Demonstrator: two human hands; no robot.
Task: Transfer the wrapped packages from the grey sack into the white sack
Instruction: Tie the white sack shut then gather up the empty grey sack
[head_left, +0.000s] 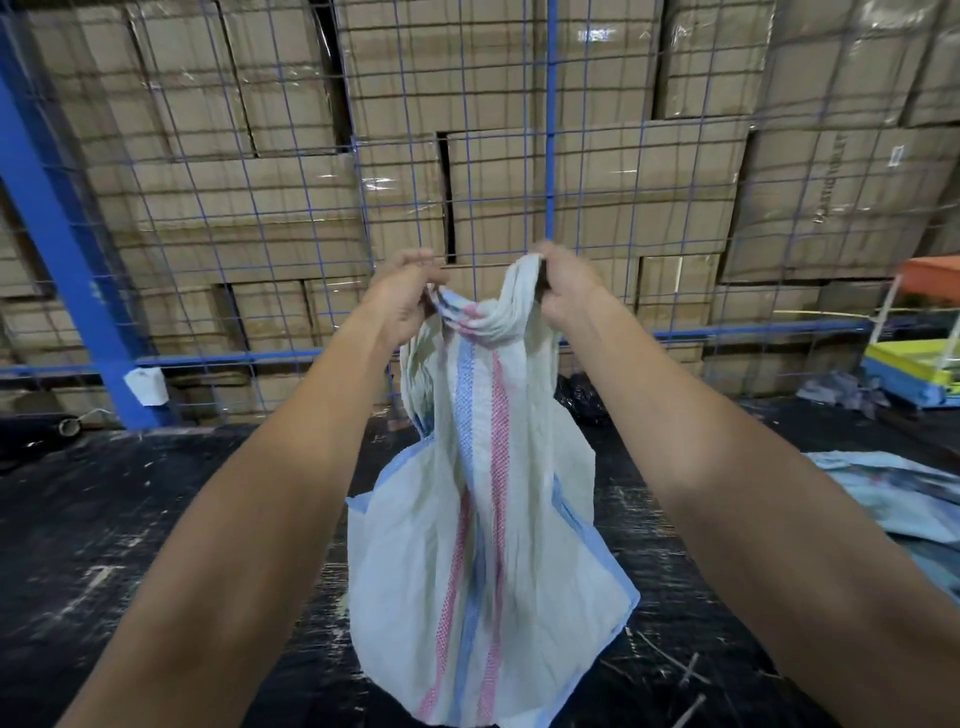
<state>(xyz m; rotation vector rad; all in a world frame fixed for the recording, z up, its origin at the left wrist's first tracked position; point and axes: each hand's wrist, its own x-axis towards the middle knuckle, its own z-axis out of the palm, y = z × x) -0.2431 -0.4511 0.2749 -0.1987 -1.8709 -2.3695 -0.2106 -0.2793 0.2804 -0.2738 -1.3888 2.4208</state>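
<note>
Both sets of fingers are curled tight on the gathered mouth of the white sack (483, 545) — left hand (402, 296) pinching one bunch of rim, right hand (566, 291) the other, level and close together. The sack hangs straight down from them, long axis vertical, limp above the black floor (156, 519). Neither grey sack nor packages can be identified.

Two bare hands are raised, a left hand (402, 296) and a right hand (563, 288). One white woven plastic sack with blue and pink stripes (483, 545) hangs between them. One crumpled black plastic bag (579, 397) lies behind it by the fence. One blue wire-mesh fence (249, 208) crosses the room, with one thick slanted blue steel post (62, 249). Behind the mesh are brown cardboard cartons (597, 182), too many and too overlapped to count. One heap of pale blue sacking (893, 493) lies flat at right.
</note>
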